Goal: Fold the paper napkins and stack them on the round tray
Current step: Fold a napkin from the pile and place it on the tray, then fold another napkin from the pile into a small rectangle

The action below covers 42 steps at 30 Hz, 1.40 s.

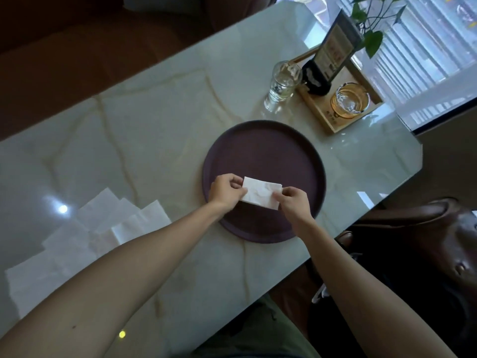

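A folded white paper napkin [260,193] is held over the near part of the dark round tray [265,151]. My left hand [225,191] pinches its left end and my right hand [293,202] pinches its right end. Whether the napkin rests on the tray or hangs just above it, I cannot tell. The rest of the tray's surface is bare. Several unfolded white napkins [85,236] lie spread on the marble table to the left, partly hidden by my left forearm.
A drinking glass [282,85] stands beyond the tray. A wooden holder [322,112] at the far right carries a menu card stand [333,50] and a gold-rimmed glass ashtray [349,100]. A brown bag [423,239] sits off the table's right edge.
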Each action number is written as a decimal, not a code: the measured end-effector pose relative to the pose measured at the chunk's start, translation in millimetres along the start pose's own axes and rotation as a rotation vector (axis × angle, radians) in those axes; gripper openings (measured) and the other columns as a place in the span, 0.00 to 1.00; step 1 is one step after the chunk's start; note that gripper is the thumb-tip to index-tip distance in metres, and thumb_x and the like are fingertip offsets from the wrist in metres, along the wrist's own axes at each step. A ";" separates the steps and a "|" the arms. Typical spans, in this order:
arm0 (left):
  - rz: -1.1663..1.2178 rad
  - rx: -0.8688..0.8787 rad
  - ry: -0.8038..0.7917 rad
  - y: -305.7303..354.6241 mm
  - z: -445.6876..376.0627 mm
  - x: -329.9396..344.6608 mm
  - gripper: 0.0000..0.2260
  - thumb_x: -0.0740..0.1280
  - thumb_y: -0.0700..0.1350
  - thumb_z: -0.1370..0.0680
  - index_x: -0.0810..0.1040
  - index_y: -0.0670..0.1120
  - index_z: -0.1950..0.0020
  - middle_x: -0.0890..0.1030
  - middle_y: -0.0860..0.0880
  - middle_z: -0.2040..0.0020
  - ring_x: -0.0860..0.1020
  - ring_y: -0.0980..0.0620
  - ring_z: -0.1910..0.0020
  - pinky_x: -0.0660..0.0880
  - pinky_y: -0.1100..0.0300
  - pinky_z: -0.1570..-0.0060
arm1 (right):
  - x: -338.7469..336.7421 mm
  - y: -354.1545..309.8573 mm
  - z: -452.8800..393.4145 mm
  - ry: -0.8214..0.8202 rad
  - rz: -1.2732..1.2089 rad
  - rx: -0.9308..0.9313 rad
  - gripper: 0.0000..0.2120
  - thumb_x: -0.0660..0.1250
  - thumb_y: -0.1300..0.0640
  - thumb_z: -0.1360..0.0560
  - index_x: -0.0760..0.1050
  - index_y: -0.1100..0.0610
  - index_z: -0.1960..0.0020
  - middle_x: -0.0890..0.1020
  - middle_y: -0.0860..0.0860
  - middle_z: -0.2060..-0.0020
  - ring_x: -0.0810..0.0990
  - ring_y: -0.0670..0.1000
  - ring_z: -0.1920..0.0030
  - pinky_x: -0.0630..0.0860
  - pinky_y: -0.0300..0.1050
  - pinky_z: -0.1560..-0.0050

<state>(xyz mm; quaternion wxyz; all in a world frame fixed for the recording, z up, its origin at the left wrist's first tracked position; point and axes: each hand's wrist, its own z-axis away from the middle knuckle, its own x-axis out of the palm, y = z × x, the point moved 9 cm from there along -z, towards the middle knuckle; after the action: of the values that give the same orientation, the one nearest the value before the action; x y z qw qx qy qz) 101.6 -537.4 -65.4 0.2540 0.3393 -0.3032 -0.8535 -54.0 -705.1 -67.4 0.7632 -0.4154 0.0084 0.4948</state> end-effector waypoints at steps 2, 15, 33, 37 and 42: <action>-0.039 -0.005 -0.015 4.8 -4.8 10.5 0.10 0.77 0.37 0.31 0.84 0.47 0.52 0.84 0.51 0.63 0.82 0.53 0.60 0.78 0.61 0.52 | -2.8 5.8 -11.6 0.001 0.018 0.018 0.04 0.70 0.57 0.26 0.83 0.56 0.58 0.87 0.53 0.60 0.85 0.56 0.57 0.82 0.54 0.55; -0.182 0.031 0.028 -2.7 -11.2 23.6 0.12 0.74 0.41 0.27 0.78 0.47 0.46 0.80 0.54 0.61 0.78 0.52 0.58 0.71 0.59 0.56 | -9.9 -5.0 -16.4 0.141 0.473 -0.036 0.12 0.67 0.53 0.22 0.71 0.58 0.44 0.82 0.56 0.47 0.82 0.61 0.47 0.78 0.53 0.49; 0.079 -0.171 0.340 -179.5 96.9 -215.9 0.12 0.73 0.41 0.27 0.80 0.46 0.44 0.81 0.51 0.51 0.81 0.48 0.50 0.75 0.58 0.48 | 232.1 -88.1 121.8 -0.366 0.690 -0.548 0.19 0.72 0.53 0.24 0.76 0.58 0.35 0.82 0.54 0.42 0.81 0.55 0.44 0.73 0.46 0.45; 0.112 -0.215 0.359 -227.7 123.2 -258.8 0.15 0.74 0.42 0.26 0.79 0.45 0.40 0.80 0.50 0.44 0.80 0.48 0.45 0.75 0.58 0.46 | 293.3 -83.6 158.0 -0.497 0.807 -0.639 0.22 0.71 0.53 0.23 0.74 0.54 0.31 0.79 0.51 0.36 0.81 0.54 0.44 0.75 0.47 0.44; 0.144 -0.267 0.319 -275.3 144.4 -278.8 0.21 0.76 0.48 0.26 0.77 0.46 0.35 0.79 0.48 0.39 0.78 0.50 0.44 0.73 0.59 0.45 | 359.0 -83.1 193.6 -0.595 1.017 -0.812 0.27 0.68 0.55 0.21 0.67 0.54 0.23 0.70 0.48 0.24 0.79 0.54 0.35 0.76 0.51 0.38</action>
<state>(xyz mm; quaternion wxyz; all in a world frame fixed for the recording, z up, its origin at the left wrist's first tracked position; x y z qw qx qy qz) 111.6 -120.1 -52.2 0.4016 0.4108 -0.1670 -0.8013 115.3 -325.8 -40.8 0.1931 -0.4589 -0.1924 0.8456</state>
